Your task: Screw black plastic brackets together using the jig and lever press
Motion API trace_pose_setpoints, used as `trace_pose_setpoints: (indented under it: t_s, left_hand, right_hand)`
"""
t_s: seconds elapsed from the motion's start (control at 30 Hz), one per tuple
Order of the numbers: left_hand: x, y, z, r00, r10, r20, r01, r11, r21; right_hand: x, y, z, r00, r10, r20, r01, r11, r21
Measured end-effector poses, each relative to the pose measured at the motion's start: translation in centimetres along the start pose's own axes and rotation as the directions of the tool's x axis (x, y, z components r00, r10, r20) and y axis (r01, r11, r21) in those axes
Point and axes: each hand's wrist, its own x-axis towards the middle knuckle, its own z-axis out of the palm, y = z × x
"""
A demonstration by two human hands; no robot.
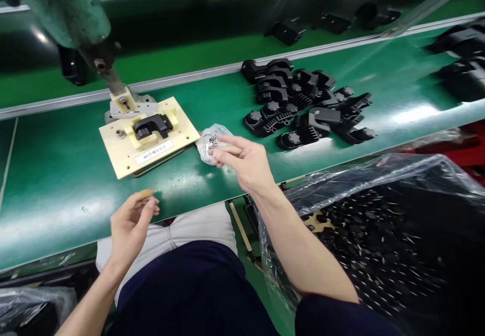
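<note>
Currently your right hand (248,161) is at the small clear plastic bag (205,146), its thumb and fingertips drawn close together over the bag's right side. The shiny metal screws (213,141) sit in the bag, just beyond those fingertips; you can't tell from this view whether a screw is pinched between them.

Your left hand (131,220) is half open, fingers loosely curled, with a gap between them and the thumb. It hovers by the front edge of the green work surface (49,174), nearer your body than the cream fixture plate (113,150). On that plate, a black molded bracket (151,126) sits in its raised nest, below and to the right of the green machine head (78,7).

As for edges, the plate's right corner comes right up to the bag's left side; whether they touch is unclear. To the right of your right hand, the pile of black molded parts (303,103) starts near your knuckles and spreads away to the right. A metal rail (197,77) bounds the far side. Your right forearm crosses the front edge, beside the large clear liner (420,166) full of black pieces. Your widest stretch of green lies left of the plate.
</note>
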Motion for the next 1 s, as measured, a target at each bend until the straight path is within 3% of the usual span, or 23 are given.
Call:
trace_pose_setpoints:
  t_s: [0.1, 0.17, 0.23, 0.4, 0.47, 0.53, 0.57, 0.6, 0.67, 0.7, 0.73, 0.77, 0.83, 1.0]
  left_hand:
    - [0.2, 2.2, 1.3, 0.996, -0.088, 0.011, 0.088, 0.977, -0.192]
    - [0.3, 3.1, 1.8, 0.999, -0.035, -0.018, 0.030, 0.970, -0.241]
    - [0.3, 3.6, 1.9, 0.999, 0.034, -0.037, -0.041, 0.971, -0.237]
    - [-0.2, 3.7, 1.1, 0.996, 0.088, -0.029, -0.092, 0.977, -0.194]
    - [-0.3, 3.8, 0.9, 0.998, 0.056, -0.043, -0.063, 0.977, -0.203]
    - [-0.2, 4.0, 0.8, 0.999, 0.000, -0.050, -0.012, 0.969, -0.247]
    - [-0.1, 4.1, 0.7, 0.999, -0.035, -0.037, 0.023, 0.956, -0.291]
    - [0.0, 4.2, 0.7, 0.997, -0.075, -0.008, 0.068, 0.935, -0.349]
    - [0.2, 4.3, 0.4, 0.985, -0.150, 0.083, 0.171, 0.866, -0.469]
    - [0.2, 4.4, 0.3, 0.975, -0.179, 0.128, 0.220, 0.830, -0.513]
    - [0.2, 4.4, 0.1, 0.965, -0.203, 0.164, 0.260, 0.799, -0.542]
    - [0.2, 4.5, -0.1, 0.955, -0.227, 0.189, 0.295, 0.777, -0.557]
    - [0.0, 4.6, -0.4, 0.942, -0.264, 0.208, 0.336, 0.755, -0.563]
    - [-0.3, 4.9, -0.5, 0.924, -0.323, 0.204, 0.381, 0.733, -0.564]
  right_hand:
    - [-2.2, -0.2, 2.3, 0.916, 0.316, 0.248, -0.379, 0.885, 0.269]
    - [-3.4, 0.0, 3.7, 0.856, 0.391, 0.338, -0.494, 0.812, 0.311]
    - [-4.1, 0.2, 4.8, 0.842, 0.399, 0.363, -0.514, 0.798, 0.315]
    - [-5.3, 0.1, 6.6, 0.909, 0.267, 0.321, -0.341, 0.918, 0.203]
    - [-5.8, -0.1, 6.9, 0.957, 0.118, 0.266, -0.140, 0.988, 0.063]
    - [-6.3, 0.2, 7.1, 0.967, -0.163, 0.196, 0.190, 0.974, -0.127]
    - [-6.3, 0.4, 7.0, 0.915, -0.354, 0.194, 0.391, 0.895, -0.213]
    - [-6.3, 0.8, 6.9, 0.806, -0.549, 0.223, 0.592, 0.759, -0.272]
    - [-5.8, 1.7, 6.4, 0.462, -0.819, 0.340, 0.882, 0.384, -0.273]
    - [-5.5, 2.1, 6.1, 0.295, -0.872, 0.391, 0.947, 0.212, -0.241]
    - [-5.1, 2.5, 5.8, 0.164, -0.889, 0.427, 0.974, 0.079, -0.210]
    - [-4.8, 2.8, 5.6, 0.087, -0.890, 0.448, 0.980, -0.006, -0.201]
    - [-4.3, 3.1, 5.2, 0.023, -0.882, 0.471, 0.972, -0.091, -0.218]
    - [-4.3, 3.2, 5.1, -0.042, -0.869, 0.493, 0.949, -0.189, -0.252]
